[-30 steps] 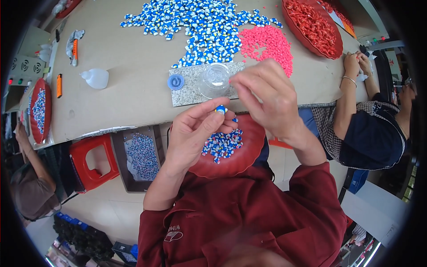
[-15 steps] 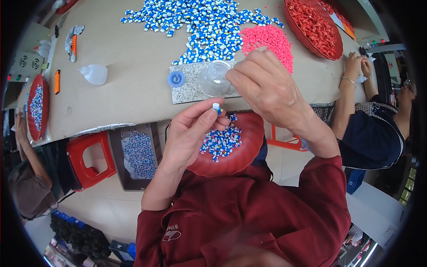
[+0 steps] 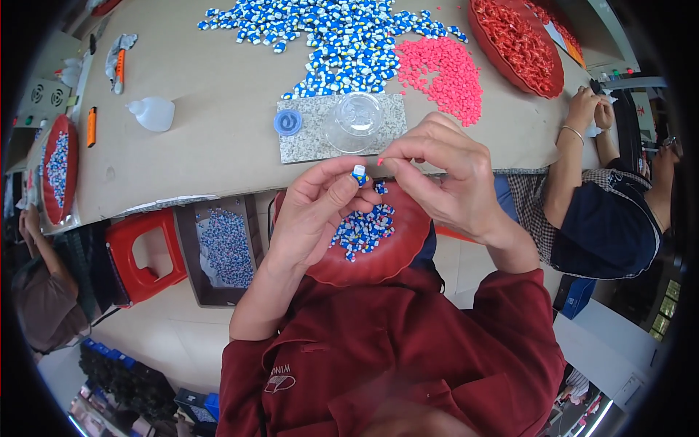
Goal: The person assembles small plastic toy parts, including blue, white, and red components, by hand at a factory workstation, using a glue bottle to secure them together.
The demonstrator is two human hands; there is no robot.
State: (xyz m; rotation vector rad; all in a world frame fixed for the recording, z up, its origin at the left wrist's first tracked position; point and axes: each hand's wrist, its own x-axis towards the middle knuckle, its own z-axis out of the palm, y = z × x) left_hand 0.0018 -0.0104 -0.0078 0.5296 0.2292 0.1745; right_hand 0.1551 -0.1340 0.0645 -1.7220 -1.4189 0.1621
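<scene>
Between the thumb and fingers of my left hand is a small blue, white and yellow plastic piece, its white end up. Just to its right, my right hand pinches a tiny pink piece at the fingertips; the two pieces are close but apart. Below my hands a red scalloped tray holds many blue-and-white pieces, some with pink on them. Ahead, a speckled stone slab bears a clear round cup and a small blue round dish.
Beyond the slab lie a heap of blue-and-white pieces and a pile of pink pieces. A white squeeze bottle and an orange cutter lie to the left. A red tray stands at the right, near a co-worker's hands.
My right hand has come back from over the slab's right side toward my left hand, now with the pink piece showing in its fingertips. My left hand has barely moved.
</scene>
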